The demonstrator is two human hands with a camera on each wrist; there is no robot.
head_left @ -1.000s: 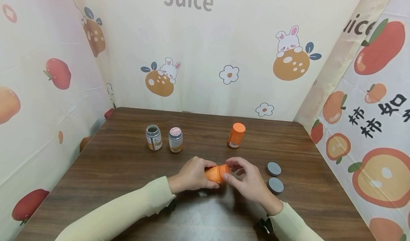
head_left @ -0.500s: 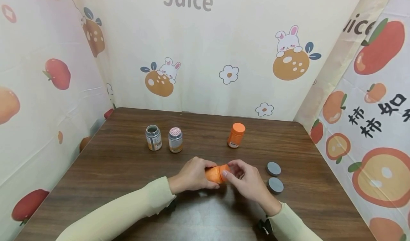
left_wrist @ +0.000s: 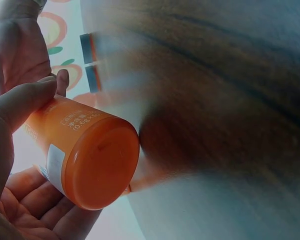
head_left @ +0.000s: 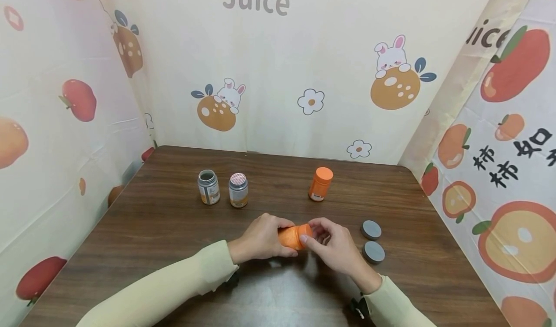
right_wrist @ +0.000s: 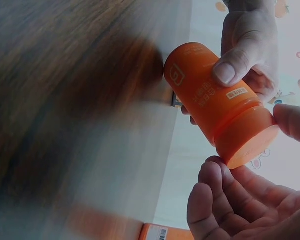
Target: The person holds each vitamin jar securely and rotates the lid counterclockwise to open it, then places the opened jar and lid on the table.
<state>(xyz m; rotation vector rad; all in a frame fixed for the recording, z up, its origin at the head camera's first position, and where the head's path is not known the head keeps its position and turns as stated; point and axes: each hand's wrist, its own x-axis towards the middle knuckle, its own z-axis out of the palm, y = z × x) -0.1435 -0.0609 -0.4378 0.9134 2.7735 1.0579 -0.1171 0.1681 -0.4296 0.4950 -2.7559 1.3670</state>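
An orange plastic bottle lies tilted between both hands, its orange screw cap pointing toward the right hand. My left hand grips the bottle's body, thumb on one side and fingers round the other. The right hand pinches the cap's rim between thumb and fingertips, as the right wrist view shows. In the left wrist view the round base of the bottle faces the camera, close over the table.
Behind the hands stands a second capped orange bottle. Farther left are an uncapped grey jar and a grey jar with a patterned seal on its mouth. Two grey lids lie right of the right hand on the wooden table.
The right hand's fingers have shifted slightly round the cap, with the index finger a little lower and nearer. The left hand and bottle have stayed almost in place.
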